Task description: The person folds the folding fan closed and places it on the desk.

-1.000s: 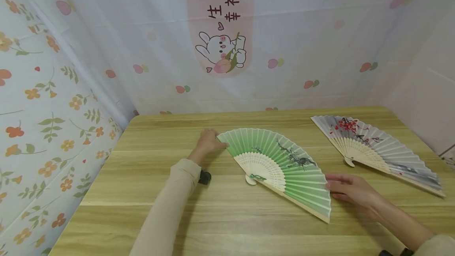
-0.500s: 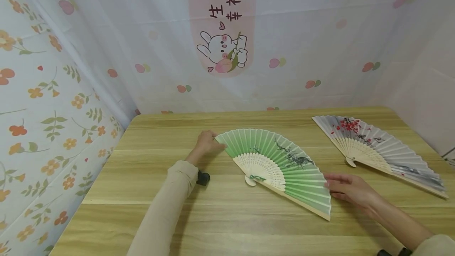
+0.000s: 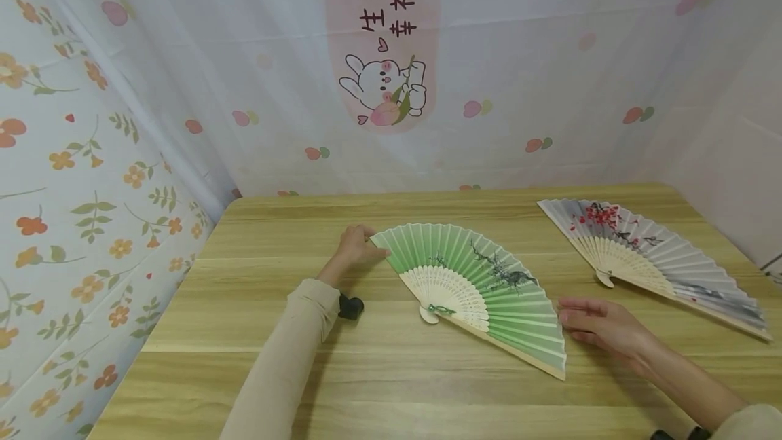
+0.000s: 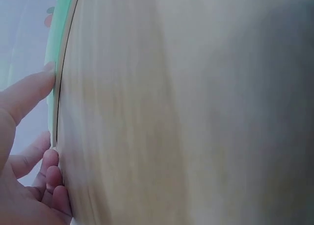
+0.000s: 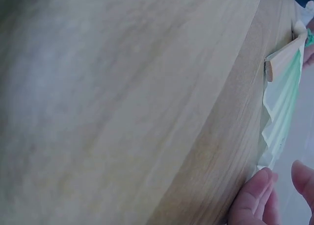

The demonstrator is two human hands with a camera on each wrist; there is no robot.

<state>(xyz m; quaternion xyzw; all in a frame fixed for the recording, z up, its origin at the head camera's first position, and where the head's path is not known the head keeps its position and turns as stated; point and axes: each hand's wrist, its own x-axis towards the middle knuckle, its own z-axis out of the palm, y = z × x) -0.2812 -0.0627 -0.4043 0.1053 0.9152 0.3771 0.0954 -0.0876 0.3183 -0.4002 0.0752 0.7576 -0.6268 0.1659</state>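
Note:
A spread green folding fan with pale ribs and a dark branch print lies on the wooden table. At its upper left corner is my left hand. The left wrist view shows the thumb touching the fan's green edge, with the other fingers bent by the corner's tip. My right hand is at the fan's right pleated edge. In the right wrist view its fingertips meet the pleats, while the thumb stands apart. Both hands' fingers are relaxed.
A second spread fan, grey-white with red blossoms, lies at the right of the table. A white printed curtain hangs behind the table, and a flowered cloth hangs along the left.
The green fan shifts very slightly left relative to the right hand's fingertips. Both hands stay nearly where they were.

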